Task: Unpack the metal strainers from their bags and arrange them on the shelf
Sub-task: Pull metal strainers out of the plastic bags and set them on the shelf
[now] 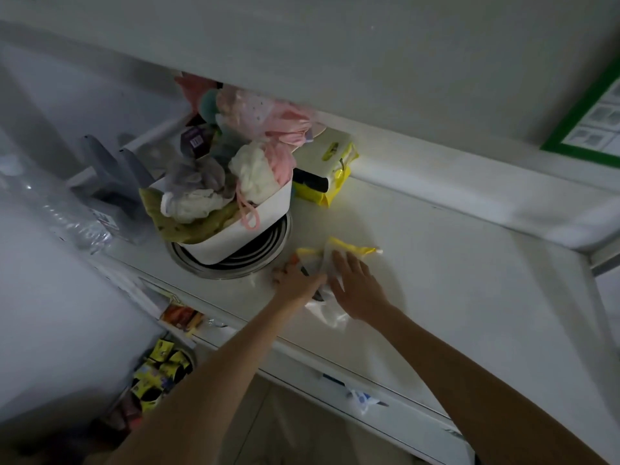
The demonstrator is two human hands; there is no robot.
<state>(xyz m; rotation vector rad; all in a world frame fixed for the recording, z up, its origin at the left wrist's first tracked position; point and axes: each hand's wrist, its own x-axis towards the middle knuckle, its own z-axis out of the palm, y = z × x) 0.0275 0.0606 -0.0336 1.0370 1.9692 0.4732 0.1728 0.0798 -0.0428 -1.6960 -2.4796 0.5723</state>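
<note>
A stack of round metal strainers sits on the white shelf, under a white tub. Just right of the stack lies a clear plastic bag with a yellow top strip, flat on the shelf. My left hand presses on the bag's left side, fingers curled around something dark and orange that I cannot make out. My right hand lies flat on the bag with its fingers spread.
The white tub on the strainers is piled with bath sponges and cloths. Yellow packets lie behind it against the wall. A lower shelf at the left holds small yellow packs. Clear plastic wrap lies far left.
</note>
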